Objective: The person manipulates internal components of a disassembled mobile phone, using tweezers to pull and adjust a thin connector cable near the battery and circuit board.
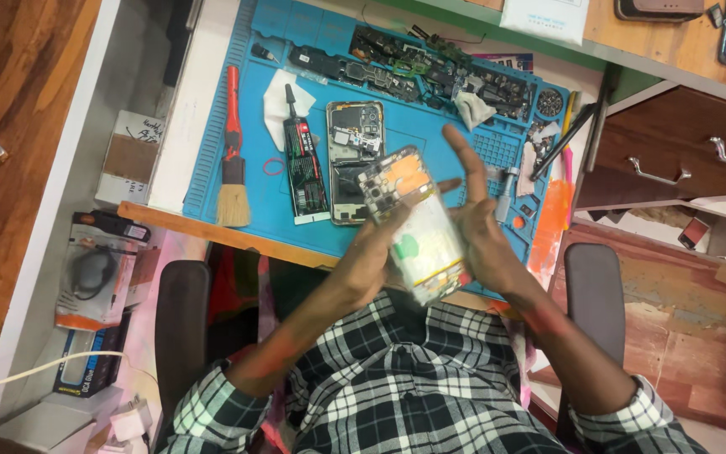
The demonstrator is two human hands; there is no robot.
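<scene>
I hold an opened phone (418,231) with its back off, so orange and green parts and a pale battery show. It is raised above the near edge of the blue work mat (212,126). My left hand (370,252) grips its left side from below. The palm of my right hand (479,223) presses against its right side, with the fingers stretched up and apart. A second opened phone (353,160) lies flat on the mat just beyond the held one.
On the mat lie a red-handled brush (233,151), a black glue tube (302,160), a white cloth (283,97), a red rubber band (273,166) and several circuit boards (430,71) along the far edge. Wooden drawers (674,160) stand at the right. Black chair armrests (182,319) flank my body.
</scene>
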